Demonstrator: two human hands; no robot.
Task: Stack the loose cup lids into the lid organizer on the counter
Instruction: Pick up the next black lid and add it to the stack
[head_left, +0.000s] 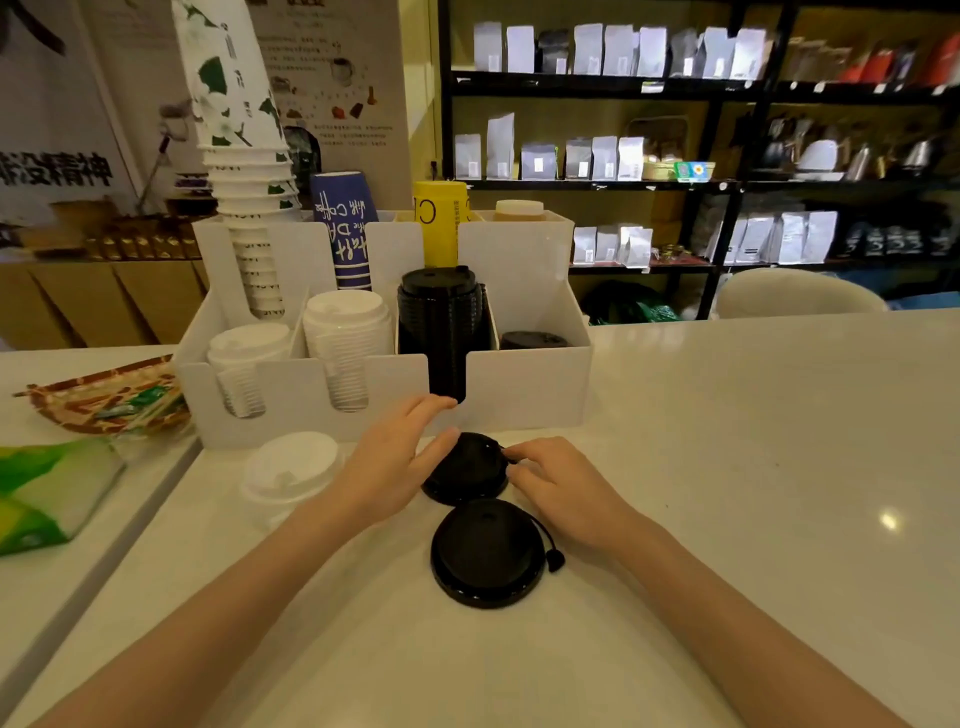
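Resting between both hands' grip, far black lid (466, 467), fingers touching

**Both hands reach forward, fingers spread**

Two bare forearms extend from 7 and 5 o'clock toward centre. The left hand (400, 457) lies palm down, fingers (434, 404) extended toward 1 o'clock, thumb apart. The right hand (558, 486) is cupped, fingers curled toward 10 o'clock, wrist low.
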